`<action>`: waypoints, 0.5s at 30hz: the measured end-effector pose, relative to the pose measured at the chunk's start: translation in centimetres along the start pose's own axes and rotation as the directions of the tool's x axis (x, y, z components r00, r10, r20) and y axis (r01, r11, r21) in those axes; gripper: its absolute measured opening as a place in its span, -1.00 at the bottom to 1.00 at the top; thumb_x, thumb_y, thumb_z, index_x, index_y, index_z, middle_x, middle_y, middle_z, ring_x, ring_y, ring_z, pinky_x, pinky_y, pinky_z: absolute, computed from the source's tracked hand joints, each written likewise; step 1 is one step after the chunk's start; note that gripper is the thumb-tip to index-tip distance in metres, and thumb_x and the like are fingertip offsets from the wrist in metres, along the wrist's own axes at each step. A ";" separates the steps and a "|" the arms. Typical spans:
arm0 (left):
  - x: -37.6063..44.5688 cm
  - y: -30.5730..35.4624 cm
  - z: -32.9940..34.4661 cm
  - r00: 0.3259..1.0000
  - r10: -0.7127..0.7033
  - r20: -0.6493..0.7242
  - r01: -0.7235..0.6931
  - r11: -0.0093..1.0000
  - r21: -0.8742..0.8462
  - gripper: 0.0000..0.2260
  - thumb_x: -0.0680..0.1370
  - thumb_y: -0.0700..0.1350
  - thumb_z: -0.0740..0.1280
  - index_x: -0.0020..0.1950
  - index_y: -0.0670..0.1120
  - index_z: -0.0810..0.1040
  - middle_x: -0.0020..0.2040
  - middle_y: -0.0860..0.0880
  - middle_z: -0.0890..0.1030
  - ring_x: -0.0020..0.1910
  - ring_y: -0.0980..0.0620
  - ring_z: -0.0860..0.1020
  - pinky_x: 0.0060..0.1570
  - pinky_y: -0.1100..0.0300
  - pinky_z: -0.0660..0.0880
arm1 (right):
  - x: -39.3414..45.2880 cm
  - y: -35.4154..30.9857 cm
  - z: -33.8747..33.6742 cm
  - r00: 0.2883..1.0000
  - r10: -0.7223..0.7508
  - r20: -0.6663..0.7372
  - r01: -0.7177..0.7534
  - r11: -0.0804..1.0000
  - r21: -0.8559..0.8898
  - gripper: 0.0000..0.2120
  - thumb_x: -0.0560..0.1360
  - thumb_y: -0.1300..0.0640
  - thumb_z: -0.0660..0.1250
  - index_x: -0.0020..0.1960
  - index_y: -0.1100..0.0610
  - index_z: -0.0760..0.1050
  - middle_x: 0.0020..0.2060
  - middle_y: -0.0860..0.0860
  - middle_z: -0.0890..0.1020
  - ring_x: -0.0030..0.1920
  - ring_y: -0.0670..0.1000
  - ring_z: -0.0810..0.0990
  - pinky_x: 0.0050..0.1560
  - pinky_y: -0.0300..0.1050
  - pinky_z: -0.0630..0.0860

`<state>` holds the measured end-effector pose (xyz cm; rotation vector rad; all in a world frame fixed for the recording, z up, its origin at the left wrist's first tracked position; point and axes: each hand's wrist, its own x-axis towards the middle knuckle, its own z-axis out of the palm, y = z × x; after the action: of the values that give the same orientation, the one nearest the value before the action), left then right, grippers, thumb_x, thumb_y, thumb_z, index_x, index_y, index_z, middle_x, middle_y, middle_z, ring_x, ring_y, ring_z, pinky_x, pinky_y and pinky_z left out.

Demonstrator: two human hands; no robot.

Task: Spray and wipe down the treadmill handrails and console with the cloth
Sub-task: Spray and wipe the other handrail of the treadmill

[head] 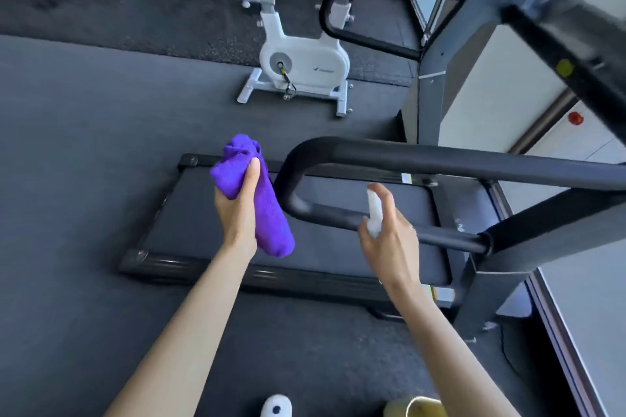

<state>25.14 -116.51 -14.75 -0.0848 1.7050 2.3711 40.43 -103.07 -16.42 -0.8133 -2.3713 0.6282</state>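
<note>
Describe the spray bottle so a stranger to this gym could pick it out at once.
Start at the black treadmill lying across the dark floor and find its near looped handrail. In front of that loop's lower bar, the right hand grips a small spray bottle. It is white, unlike the purple cloth the left hand holds.

Both bare forearms reach forward; the left hand (237, 203) grips with curled fingers, the right hand (389, 234) likewise, index finger raised.

Bright daylight from upper right; edges warped, console (555, 27) blurred.
</note>
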 end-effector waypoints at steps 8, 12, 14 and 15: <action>-0.8 -1.2 -1.8 0.998 -0.059 -0.028 0.059 0.998 0.002 -0.70 0.39 0.21 0.45 0.05 0.15 0.57 0.03 0.14 0.68 0.12 0.11 0.62 0.28 -0.01 0.47 | 0.3 0.0 0.6 0.998 0.016 0.064 -0.018 0.999 0.028 -0.52 0.44 0.27 0.25 0.19 -0.16 0.18 -0.37 -0.08 0.38 -0.35 0.17 0.38 -0.32 -0.10 0.26; -1.5 -2.1 -1.7 0.997 -0.071 -0.041 0.071 0.997 0.005 -0.74 0.47 0.12 0.44 0.11 0.09 0.57 0.03 0.10 0.68 0.09 0.09 0.63 0.27 -0.02 0.49 | -0.7 0.6 0.5 0.998 0.055 -0.024 -0.054 0.998 0.045 -0.47 0.45 0.27 0.27 0.24 -0.19 0.17 -0.26 -0.08 0.44 -0.32 0.13 0.38 -0.29 -0.10 0.28; -2.1 -2.6 -1.6 0.997 -0.064 -0.046 0.065 0.998 0.010 -0.80 0.49 0.09 0.43 0.08 0.09 0.57 0.00 0.10 0.67 0.08 0.08 0.64 0.26 -0.01 0.49 | -1.4 1.7 0.0 0.995 0.096 -0.041 -0.094 0.994 0.063 -0.48 0.47 0.26 0.28 0.24 -0.19 0.17 -0.28 -0.05 0.47 -0.31 0.14 0.40 -0.28 -0.09 0.31; -2.4 -2.8 -1.6 0.997 -0.066 -0.048 0.066 0.998 0.015 -0.80 0.48 0.10 0.44 0.06 0.10 0.58 -0.01 0.10 0.67 0.08 0.07 0.64 0.26 -0.01 0.49 | -1.6 2.5 -0.3 0.992 0.120 -0.042 -0.117 0.990 0.074 -0.49 0.47 0.27 0.29 0.23 -0.19 0.18 -0.31 -0.02 0.49 -0.32 0.15 0.41 -0.28 -0.09 0.32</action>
<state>27.91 -117.48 -17.48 -0.1935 1.7150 2.3252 42.71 -102.34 -18.20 -0.9321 -2.2580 0.7301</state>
